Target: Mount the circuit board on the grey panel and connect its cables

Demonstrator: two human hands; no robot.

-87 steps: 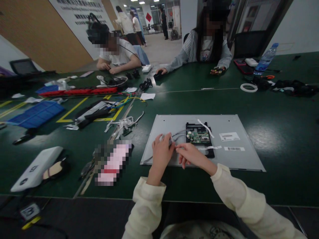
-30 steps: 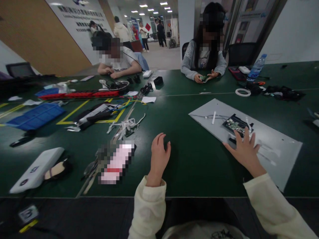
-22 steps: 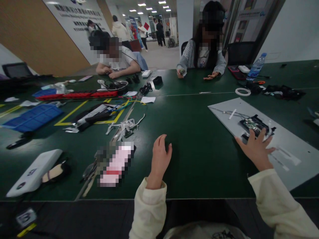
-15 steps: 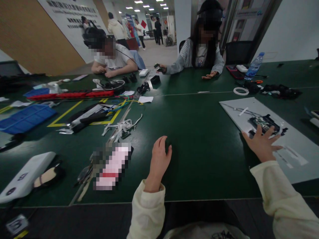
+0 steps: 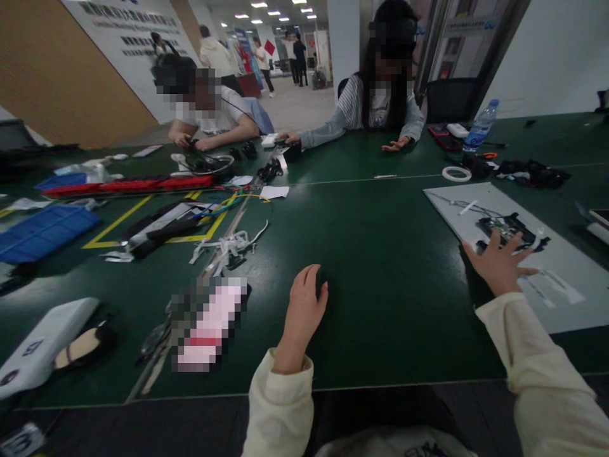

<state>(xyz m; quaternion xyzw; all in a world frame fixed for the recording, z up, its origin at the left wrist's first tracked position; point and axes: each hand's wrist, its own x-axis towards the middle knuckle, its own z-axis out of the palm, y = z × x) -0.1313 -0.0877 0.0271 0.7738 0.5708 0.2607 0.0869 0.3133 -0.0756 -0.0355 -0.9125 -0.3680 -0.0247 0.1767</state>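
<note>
My left hand [image 5: 305,306] rests on its side on the green table [image 5: 380,254], fingers slightly curled and thumb apart, holding nothing. Over to the right, my right hand [image 5: 497,265] spreads its fingers at the left edge of a white board [image 5: 509,311]. Its fingertips reach the near side of a black device with an exposed circuit board [image 5: 505,227]; whether they touch it I cannot tell. Thin cables [image 5: 457,204] and pale strips [image 5: 552,285] lie on the same board.
A blurred-out pink phone-like object [image 5: 214,324], white strip scraps [image 5: 231,249], a white case [image 5: 47,339] and a blue basket [image 5: 47,228] lie to my left. Tape roll [image 5: 457,174] and water bottle [image 5: 481,125] are at far right. Two people sit opposite.
The person opposite has lowered a hand with a small object toward the dark box on the table. My view has shifted slightly; my hands keep nearly the same poses.
</note>
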